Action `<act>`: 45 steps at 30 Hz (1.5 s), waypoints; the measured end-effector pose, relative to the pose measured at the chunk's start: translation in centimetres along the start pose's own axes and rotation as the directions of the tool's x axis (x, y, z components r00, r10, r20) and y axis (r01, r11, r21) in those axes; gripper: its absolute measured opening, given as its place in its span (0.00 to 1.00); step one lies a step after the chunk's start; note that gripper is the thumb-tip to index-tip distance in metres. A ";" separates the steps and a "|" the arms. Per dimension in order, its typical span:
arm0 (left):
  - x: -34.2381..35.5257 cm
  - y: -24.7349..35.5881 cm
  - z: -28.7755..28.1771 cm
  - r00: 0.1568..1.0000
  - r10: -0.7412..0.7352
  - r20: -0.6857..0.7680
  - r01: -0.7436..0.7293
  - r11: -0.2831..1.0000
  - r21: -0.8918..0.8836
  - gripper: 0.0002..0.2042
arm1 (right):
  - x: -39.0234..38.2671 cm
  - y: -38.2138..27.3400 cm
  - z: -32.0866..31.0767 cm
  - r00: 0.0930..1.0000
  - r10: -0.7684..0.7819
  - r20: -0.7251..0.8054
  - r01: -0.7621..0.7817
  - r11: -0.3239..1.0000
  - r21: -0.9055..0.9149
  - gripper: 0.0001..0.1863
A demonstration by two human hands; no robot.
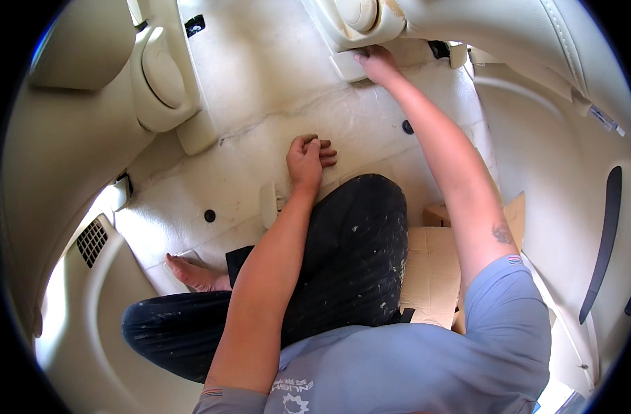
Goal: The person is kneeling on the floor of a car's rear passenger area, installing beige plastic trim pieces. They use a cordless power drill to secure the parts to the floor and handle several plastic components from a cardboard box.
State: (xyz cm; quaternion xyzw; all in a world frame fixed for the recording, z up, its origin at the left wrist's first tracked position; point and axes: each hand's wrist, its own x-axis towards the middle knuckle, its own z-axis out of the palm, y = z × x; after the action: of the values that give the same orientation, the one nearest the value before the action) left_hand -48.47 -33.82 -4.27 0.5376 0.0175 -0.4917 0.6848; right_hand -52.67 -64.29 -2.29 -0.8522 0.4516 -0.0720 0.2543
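My right hand (pixel 379 63) reaches to the foot of the right-hand seat. Its fingers close on a beige plastic trim piece (pixel 348 67) that sits against the seat base (pixel 360 21); the fingertips are partly hidden. My left hand (pixel 311 160) is over the beige floor (pixel 250 155), just beyond my bent knee. Its fingers are loosely bent and apart, with nothing visible in them. Near my left forearm lies another small beige plastic piece (pixel 268 205), partly covered by the arm.
A second beige seat base (pixel 165 76) stands at the left. Flattened cardboard (pixel 429 276) lies beside my right thigh. Black round plugs (pixel 209 216) dot the floor. Beige door-side panels (pixel 536 138) curve up at the right, and a vent grille (pixel 92 243) is at the left.
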 end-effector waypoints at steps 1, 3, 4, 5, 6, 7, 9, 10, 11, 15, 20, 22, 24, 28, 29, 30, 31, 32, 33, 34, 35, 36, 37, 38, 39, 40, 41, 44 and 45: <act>-0.1 0.1 -0.1 1.000 0.003 -0.002 -0.003 1.000 0.005 0.12 | -0.5 -0.6 0.2 0.998 -0.033 -0.049 0.030 0.998 -0.047 0.29; -0.1 -0.1 1.0 1.000 -0.009 0.019 0.009 1.000 -0.002 0.12 | -1.4 1.3 -0.6 0.985 -0.069 -0.161 0.055 0.994 -0.089 0.28; -0.1 -0.3 1.8 0.999 -0.019 0.038 0.019 1.000 -0.005 0.12 | -2.0 2.6 -1.5 0.972 -0.084 -0.220 0.060 0.991 -0.117 0.27; 0.0 -0.5 1.9 0.999 -0.020 0.037 0.020 1.000 -0.016 0.12 | -3.0 2.2 -2.0 0.976 0.002 -0.216 -0.033 0.989 -0.141 0.27; 0.1 -0.6 1.4 1.000 -0.015 0.028 0.016 1.000 -0.020 0.12 | -4.6 0.5 -2.2 0.974 0.086 -0.211 -0.120 0.981 -0.155 0.27; 0.3 -0.7 1.0 1.000 -0.014 0.024 0.014 1.000 -0.022 0.12 | -6.5 -0.8 -2.7 0.962 0.174 -0.211 -0.212 0.963 -0.169 0.26; 0.8 -0.4 -0.5 1.000 -0.013 0.028 0.013 1.000 -0.005 0.13 | -11.5 -5.3 -5.6 0.994 0.111 0.019 -0.107 0.979 -0.171 0.28; 0.9 -0.3 -0.8 0.999 -0.020 0.046 0.020 1.000 0.005 0.14 | -15.0 -6.6 -7.2 0.988 0.090 0.123 -0.068 0.983 -0.168 0.29; 0.8 -0.5 -0.6 0.999 -0.014 0.046 0.012 0.999 0.041 0.13 | -19.1 -6.7 -8.3 0.998 -0.033 0.048 0.037 0.995 -0.095 0.26; 0.1 -0.6 0.1 0.993 0.000 0.119 -0.036 0.954 0.298 0.11 | -36.1 -8.4 -12.8 0.991 0.000 -0.131 -0.004 0.999 -0.032 0.19; -2.5 1.1 -4.3 0.766 -0.023 0.643 -0.430 0.725 0.538 0.17 | -54.5 -4.9 -15.3 0.897 0.300 -0.325 -0.345 0.935 -0.087 0.17; -6.0 2.2 -5.8 0.792 -0.183 0.583 -0.357 0.635 0.685 0.23 | -61.6 -1.2 -15.1 0.873 0.130 -0.470 -0.312 0.890 -0.334 0.14; -8.6 3.8 -7.5 0.854 -0.407 0.324 -0.023 0.593 0.805 0.30 | -65.6 1.2 -16.9 0.777 0.494 -0.390 -0.583 0.798 -0.150 0.15; -10.3 3.1 -11.9 0.806 -0.512 0.296 0.152 0.664 0.732 0.37 | -69.8 3.0 -15.4 0.677 0.709 -0.196 -0.709 0.700 0.083 0.21; -10.8 3.5 -12.4 0.806 -0.503 0.311 0.143 0.676 0.723 0.39 | -69.4 2.0 -14.8 0.671 0.719 -0.182 -0.727 0.686 0.028 0.21; -10.6 3.6 -12.8 0.820 -0.483 0.306 0.114 0.663 0.740 0.39 | -68.2 0.0 -14.4 0.668 0.725 -0.166 -0.739 0.673 -0.030 0.21; -10.0 3.6 -13.6 0.836 -0.462 0.296 0.093 0.651 0.753 0.38 | -67.3 -1.7 -13.9 0.669 0.729 -0.145 -0.743 0.662 -0.096 0.21; -9.8 3.6 -13.2 0.844 -0.447 0.298 0.067 0.637 0.768 0.38 | -67.7 -2.1 -13.3 0.715 0.694 -0.081 -0.698 0.705 -0.126 0.21; -9.9 3.7 -13.2 0.845 -0.446 0.296 0.064 0.633 0.771 0.38 | -68.1 -2.2 -12.7 0.755 0.655 -0.015 -0.650 0.745 -0.152 0.21; -9.9 3.8 -13.2 0.845 -0.445 0.295 0.061 0.630 0.774 0.38 | -68.5 -2.3 -12.1 0.788 0.613 0.052 -0.597 0.783 -0.175 0.21; -9.9 3.9 -13.5 0.847 -0.444 0.293 0.060 0.627 0.777 0.38 | -68.8 -2.6 -11.3 0.806 0.591 0.032 -0.576 0.796 -0.187 0.21; -9.7 3.9 -13.6 0.844 -0.435 0.314 0.035 0.629 0.777 0.38 | -68.9 -3.0 -10.5 0.822 0.569 0.011 -0.555 0.807 -0.200 0.21; -9.5 3.8 -13.7 0.840 -0.427 0.336 0.011 0.631 0.776 0.38 | -69.1 -3.2 -10.0 0.838 0.546 -0.009 -0.535 0.817 -0.214 0.21; -9.3 3.9 -14.2 0.840 -0.416 0.348 -0.009 0.631 0.776 0.38 | -68.7 -3.1 -10.1 0.852 0.522 -0.043 -0.519 0.832 -0.195 0.21; -10.3 3.6 -13.5 0.855 -0.408 0.319 -0.005 0.609 0.794 0.38 | -69.2 -2.5 -10.2 0.847 0.531 -0.042 -0.531 0.837 -0.132 0.20; -11.3 3.2 -12.7 0.869 -0.401 0.290 -0.001 0.586 0.811 0.38 | -70.0 -1.7 -10.4 0.840 0.541 -0.041 -0.542 0.837 -0.069 0.20; -11.9 3.5 -11.8 0.886 -0.381 0.266 -0.006 0.564 0.826 0.39 | -70.2 -1.2 -10.6 0.838 0.543 -0.048 -0.544 0.839 0.000 0.19; -9.6 4.0 -14.4 0.905 -0.281 0.320 -0.147 0.499 0.854 0.40 | -69.0 -1.4 -11.0 0.849 0.519 -0.104 -0.509 0.854 0.108 0.18; -9.8 3.6 -14.2 0.913 -0.265 0.310 -0.157 0.474 0.866 0.41 | -69.5 -1.1 -11.0 0.839 0.531 -0.119 -0.514 0.845 0.150 0.18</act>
State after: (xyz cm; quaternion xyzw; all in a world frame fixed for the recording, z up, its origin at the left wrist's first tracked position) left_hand -43.85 -16.94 -2.23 0.6967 -0.3606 -0.5516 0.2833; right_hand -96.14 -11.83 15.12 -0.6726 0.6808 -0.0913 0.2754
